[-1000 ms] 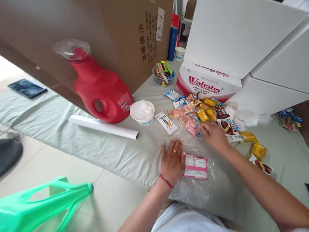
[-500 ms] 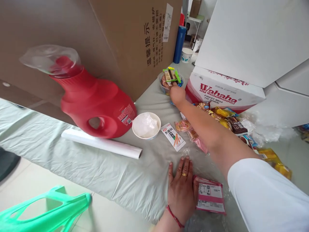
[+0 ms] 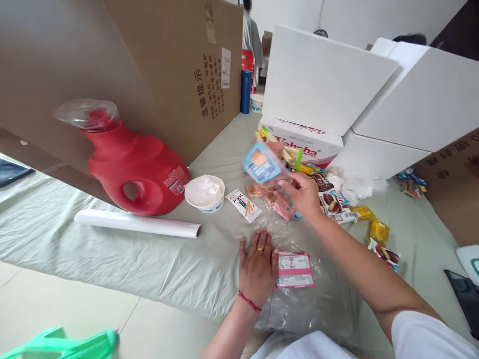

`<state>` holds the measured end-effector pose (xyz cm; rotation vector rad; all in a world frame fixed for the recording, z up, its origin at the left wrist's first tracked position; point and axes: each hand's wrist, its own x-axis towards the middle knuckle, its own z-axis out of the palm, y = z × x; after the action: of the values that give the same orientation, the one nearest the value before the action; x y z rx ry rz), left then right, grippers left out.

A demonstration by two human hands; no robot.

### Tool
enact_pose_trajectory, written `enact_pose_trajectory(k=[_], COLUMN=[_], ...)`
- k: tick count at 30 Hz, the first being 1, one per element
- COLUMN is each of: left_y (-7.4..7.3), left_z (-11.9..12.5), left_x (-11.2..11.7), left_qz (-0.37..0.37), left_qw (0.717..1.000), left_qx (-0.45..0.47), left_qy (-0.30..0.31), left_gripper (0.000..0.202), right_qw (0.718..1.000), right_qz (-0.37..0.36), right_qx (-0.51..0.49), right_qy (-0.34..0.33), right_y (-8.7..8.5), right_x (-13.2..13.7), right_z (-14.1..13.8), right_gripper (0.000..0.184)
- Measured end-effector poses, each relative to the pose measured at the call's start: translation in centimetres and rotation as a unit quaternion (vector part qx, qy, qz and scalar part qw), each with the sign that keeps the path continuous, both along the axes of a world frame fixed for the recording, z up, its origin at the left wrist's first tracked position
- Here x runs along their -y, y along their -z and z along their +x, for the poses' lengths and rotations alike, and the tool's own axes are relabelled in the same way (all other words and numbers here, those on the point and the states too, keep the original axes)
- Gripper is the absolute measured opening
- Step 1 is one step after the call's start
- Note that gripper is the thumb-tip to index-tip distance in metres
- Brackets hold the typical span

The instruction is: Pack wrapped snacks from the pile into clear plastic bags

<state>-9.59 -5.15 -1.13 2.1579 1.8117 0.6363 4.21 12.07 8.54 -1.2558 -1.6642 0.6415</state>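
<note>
My right hand (image 3: 305, 194) grips the rim of a clear plastic tub (image 3: 265, 163), tilted in the air over the snacks. A blue-wrapped snack shows through its side, and yellow-green packets (image 3: 295, 155) stick out behind. My left hand (image 3: 258, 267) lies flat, fingers stretched, on a clear plastic bag (image 3: 307, 311) spread over the cloth. Beside that hand is a pink packet with a white label (image 3: 295, 276). Between the hands and the paper bowl (image 3: 211, 205) lie a white snack packet (image 3: 243, 205) and some pink-wrapped snacks (image 3: 280, 207).
A red jug (image 3: 149, 159) and a white roll (image 3: 138, 223) are at left, by a large cardboard box (image 3: 160, 60). A Wahaha carton (image 3: 329, 144) and white boxes (image 3: 314, 80) stand behind. Several snack packets (image 3: 361, 214) lie at right, near a dark tablet (image 3: 464, 299).
My right hand has brought the plastic tub up off the cloth and back toward me, tilting it. My left hand stays flat on the bag. The view has shifted to the right.
</note>
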Motion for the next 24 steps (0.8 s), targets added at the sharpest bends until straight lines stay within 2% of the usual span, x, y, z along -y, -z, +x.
enact_pose_trajectory(k=[1, 2, 3, 5, 6, 10, 12, 13, 14, 16, 18, 20, 21, 23, 24], left_y=[-0.1, -0.1, -0.2, -0.2, -0.1, 0.4, 0.8, 1.0, 1.2, 1.4, 1.4, 1.3, 1.1, 0.9, 0.9], left_z=[0.0, 0.0, 0.1, 0.1, 0.2, 0.0, -0.2, -0.3, -0.4, -0.5, -0.5, -0.4, -0.3, -0.3, -0.3], left_x=[0.0, 0.0, 0.1, 0.0, 0.0, -0.1, -0.2, -0.3, -0.4, -0.6, -0.8, -1.0, -1.0, -1.1, -1.1], left_qz=[-0.003, -0.005, -0.006, -0.006, -0.004, 0.02, 0.04, 0.05, 0.056, 0.056, 0.037, 0.015, 0.008, 0.003, 0.004], left_qw=[1.0, 1.0, 1.0, 0.998, 0.998, 0.995, 0.995, 0.994, 0.994, 0.994, 0.995, 0.995, 0.995, 0.995, 0.995], left_qx=[-0.007, -0.017, -0.029, -0.056, -0.068, -0.092, -0.093, -0.091, -0.09, -0.087, -0.09, -0.096, -0.098, -0.101, -0.101], left_qy=[0.001, 0.002, 0.003, 0.004, 0.007, 0.021, 0.025, 0.026, 0.026, 0.027, 0.026, 0.023, 0.02, 0.018, 0.019], left_gripper=[0.046, 0.046, 0.046, 0.047, 0.047, 0.048, 0.047, 0.047, 0.047, 0.049, 0.051, 0.054, 0.056, 0.058, 0.058], right_qw=[0.991, 0.964, 0.924, 0.85, 0.832, 0.814, 0.812, 0.82, 0.836, 0.885, 0.931, 0.95, 0.94, 0.882, 0.851], right_qz=[-0.057, -0.122, -0.181, -0.257, -0.272, -0.244, -0.2, -0.171, -0.14, -0.07, -0.001, 0.044, 0.044, -0.014, -0.054], right_qx=[-0.119, -0.237, -0.338, -0.46, -0.483, -0.525, -0.544, -0.543, -0.528, -0.461, -0.345, -0.161, -0.04, 0.175, 0.241], right_qy=[0.002, 0.001, -0.002, -0.01, -0.014, -0.042, -0.06, -0.06, -0.051, 0.009, 0.118, 0.264, 0.336, 0.437, 0.463], right_y=[0.1, 0.3, 0.5, 0.7, 0.7, -1.1, -2.6, -3.2, -3.8, -4.4, -4.1, -3.1, -2.3, -0.5, 0.4], right_x=[-0.1, -0.4, -0.9, -1.7, -1.9, -0.8, 0.5, 1.2, 2.0, 3.9, 6.3, 9.1, 10.5, 12.9, 13.7], right_z=[1.6, 3.0, 4.2, 5.7, 6.0, 6.7, 8.3, 9.8, 11.8, 17.2, 24.0, 31.3, 34.7, 40.4, 42.7], right_gripper=[0.017, 0.018, 0.019, 0.024, 0.025, 0.025, 0.022, 0.022, 0.024, 0.028, 0.028, 0.026, 0.024, 0.019, 0.017])
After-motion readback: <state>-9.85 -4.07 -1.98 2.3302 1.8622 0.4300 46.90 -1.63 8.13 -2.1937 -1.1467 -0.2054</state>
